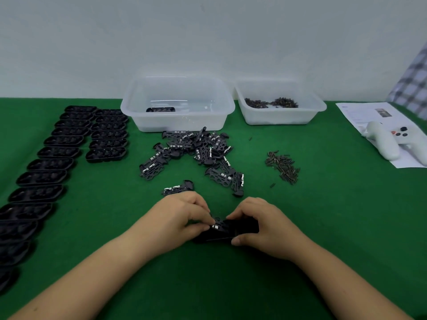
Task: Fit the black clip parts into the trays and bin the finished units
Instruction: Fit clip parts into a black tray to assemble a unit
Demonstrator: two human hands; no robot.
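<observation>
Both hands meet low on the green felt worktop (323, 227) over one black tray (221, 235). The left hand (182, 215) pinches a black clip part (218, 224) with small white tabs against the tray's top, and the right hand (261, 225) curls round the tray's right end, thumb on its near edge. The tray's long axis runs left to right between the hands; fingers hide most of it, so how far the clip is seated cannot be told.

Just beyond the left hand lies a single clip (178, 187), and farther out a loose heap of clips (196, 151) (flat, pierced, glossy plastic). Beyond the heap stands a translucent bin (178, 121) holding one finished unit (160, 109); to its right is a second tub (280, 116) with small dark pins. More pins (283, 167) are scattered beyond the right hand. Far left of the left hand run two rows of empty trays (57, 153), oblong and round-ended. Far right, a white controller (390, 142) rests on a printed sheet (360, 112).
</observation>
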